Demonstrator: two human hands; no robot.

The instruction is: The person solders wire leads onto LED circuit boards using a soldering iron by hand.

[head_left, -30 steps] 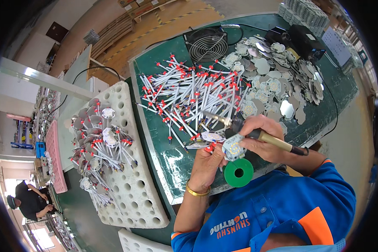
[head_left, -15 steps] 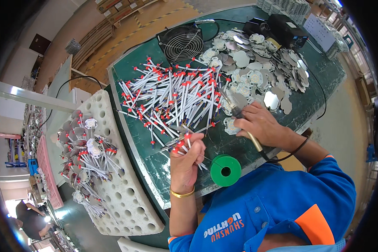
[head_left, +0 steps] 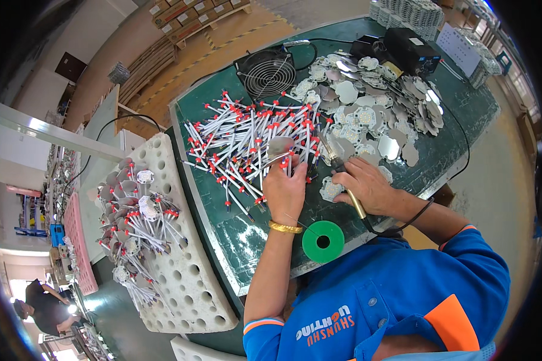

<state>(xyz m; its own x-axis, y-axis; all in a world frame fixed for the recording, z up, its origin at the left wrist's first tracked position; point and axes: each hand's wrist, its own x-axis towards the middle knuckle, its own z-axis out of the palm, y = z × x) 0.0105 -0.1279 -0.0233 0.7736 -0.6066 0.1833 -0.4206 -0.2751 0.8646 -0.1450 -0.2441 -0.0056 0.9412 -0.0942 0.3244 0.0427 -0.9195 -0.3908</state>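
My left hand (head_left: 285,191) is closed over the near side of a pile of white leads with red collars (head_left: 250,135). Red collars show at its fingertips, and a grey metal disc (head_left: 280,146) sits just beyond them, partly tilted. How many leads it grips is hidden by the fingers. My right hand (head_left: 367,188) wraps round a soldering iron (head_left: 351,186), whose tip points away toward the pile. Just beside that hand lies a white LED board (head_left: 330,189). A green solder spool (head_left: 307,243) stands near the table edge, with thin wire running toward my left wrist.
LED boards and discs (head_left: 373,99) heap at the far right, before a black power box (head_left: 411,50). A black fan (head_left: 268,75) stands behind the leads. To the left, a white foam tray (head_left: 186,280) with holes bears wired boards (head_left: 129,222). The iron's cable (head_left: 397,230) loops near my right wrist.
My left hand has moved away from me and slightly right, turning so its back shows; the grey disc now faces up at its fingertips. My right hand stays nearly in place with the soldering iron.
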